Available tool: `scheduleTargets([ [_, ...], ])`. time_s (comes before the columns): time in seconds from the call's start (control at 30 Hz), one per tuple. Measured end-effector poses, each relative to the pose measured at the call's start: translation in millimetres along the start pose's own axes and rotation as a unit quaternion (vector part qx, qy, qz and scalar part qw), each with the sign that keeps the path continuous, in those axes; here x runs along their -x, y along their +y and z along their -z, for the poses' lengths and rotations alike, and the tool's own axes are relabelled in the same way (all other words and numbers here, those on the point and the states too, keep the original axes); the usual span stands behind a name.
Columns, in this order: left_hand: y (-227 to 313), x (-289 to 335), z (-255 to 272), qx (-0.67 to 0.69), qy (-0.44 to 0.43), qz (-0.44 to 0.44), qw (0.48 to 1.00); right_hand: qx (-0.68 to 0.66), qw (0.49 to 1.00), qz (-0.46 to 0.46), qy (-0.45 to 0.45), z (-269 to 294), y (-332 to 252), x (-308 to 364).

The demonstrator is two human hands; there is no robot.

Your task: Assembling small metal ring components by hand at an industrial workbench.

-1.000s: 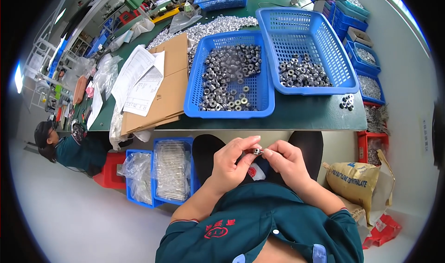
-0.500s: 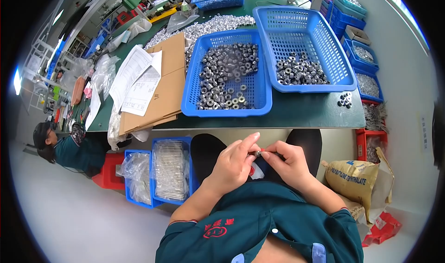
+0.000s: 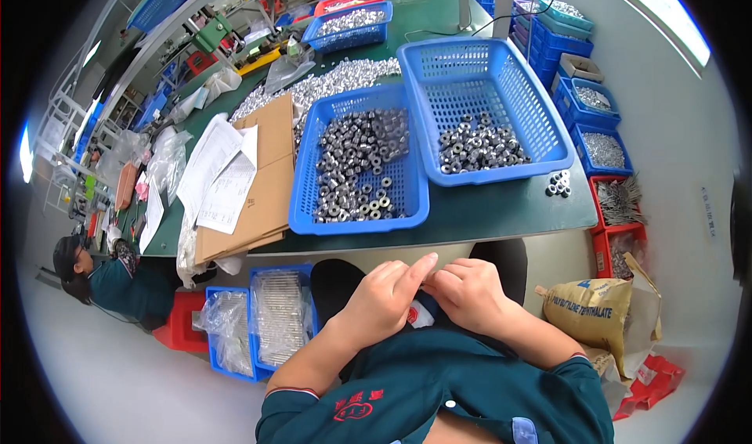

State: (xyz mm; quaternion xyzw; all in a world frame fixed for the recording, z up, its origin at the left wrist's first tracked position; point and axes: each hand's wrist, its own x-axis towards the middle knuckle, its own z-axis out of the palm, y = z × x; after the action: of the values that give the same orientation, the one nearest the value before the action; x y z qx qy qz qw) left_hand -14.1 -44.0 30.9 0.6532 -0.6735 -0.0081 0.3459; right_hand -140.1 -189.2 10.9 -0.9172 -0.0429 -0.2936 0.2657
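Above my lap, in front of the table edge, my left hand [image 3: 380, 297] and my right hand [image 3: 471, 294] meet at their fingertips. Both are closed in a pinch around a small metal part, which the fingers now almost wholly cover. Beyond them on the green table [image 3: 486, 213] stands a blue basket [image 3: 360, 229] with many small dark and silvery metal rings [image 3: 362, 142]. A second blue basket [image 3: 536, 103], tilted against the first, holds a smaller heap of similar rings [image 3: 479, 148]. A little cluster of loose rings [image 3: 558, 184] lies near the table's right corner.
Cardboard [image 3: 270, 174] and papers [image 3: 227, 189] lie left of the baskets, with a spread of silvery parts [image 3: 337, 84] behind. Blue crates [image 3: 282, 319] stand on the floor at left, a yellow sack [image 3: 587, 311] at right. A co-worker [image 3: 129, 279] sits far left.
The view has shifted, so the table and baskets appear lower and further left. My right fingers have curled further over the small metal part, which showed between the fingertips before.
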Motion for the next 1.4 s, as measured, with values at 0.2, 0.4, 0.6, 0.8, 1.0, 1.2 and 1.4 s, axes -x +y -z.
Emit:
scheduleTargets([
  [0.2,9.9,-43.9,3.0,-0.094,-0.044,-0.093,0.99,-0.261,0.917,-0.297,0.045,12.4,2.7,8.4],
  [0.4,-1.4,-132.2,20.5,-0.087,-0.008,-0.165,0.982,-0.417,0.799,-0.385,0.2,19.3,31.1,35.2],
  [0.6,-83.9,-215.0,-48.7,0.026,-0.098,-0.064,0.993,-0.204,0.869,-0.435,0.115,-39.4,67.6,83.0],
  [0.8,-92.9,-244.8,-94.6,-0.103,-0.208,0.021,0.972,-0.106,0.888,-0.441,0.074,-77.8,81.2,125.2],
  [1.0,-100.7,-223.6,-45.9,-0.001,-0.042,-0.02,0.999,0.001,0.928,-0.37,0.033,-80.5,89.3,137.5],
  [1.2,-151.1,-160.9,49.8,-0.079,-0.051,0.142,0.985,0.034,0.947,-0.316,0.039,-86.3,96.8,138.6],
  [1.4,-179.1,-109.4,33.9,-0.069,-0.237,0.21,0.946,0.032,0.95,-0.312,0.011,-97.2,98.1,130.1],
])
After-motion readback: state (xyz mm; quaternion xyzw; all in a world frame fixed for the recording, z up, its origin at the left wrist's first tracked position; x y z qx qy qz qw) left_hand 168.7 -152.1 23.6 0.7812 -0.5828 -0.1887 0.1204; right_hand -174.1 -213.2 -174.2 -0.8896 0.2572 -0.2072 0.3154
